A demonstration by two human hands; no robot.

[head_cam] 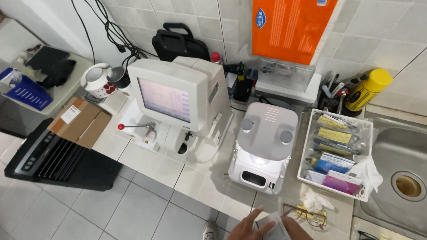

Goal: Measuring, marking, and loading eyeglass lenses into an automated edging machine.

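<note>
place: optical lab | evidence: screen instrument (173, 100), white lens machine (264, 146), eyeglasses (310, 214), tiled counter (157, 168)

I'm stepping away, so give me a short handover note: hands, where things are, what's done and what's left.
Left hand: at the counter's front edge, fingers spread on a white cloth.
Right hand: largely hidden under that cloth; its grip cannot be made out.
Things: glasses lie on the counter right of the cloth, beside a crumpled tissue. White basket of packets sits behind them, sink to the right.
Done: cloth in hand.
Left: glasses not yet picked up; likely they are next for the cloth.
</note>
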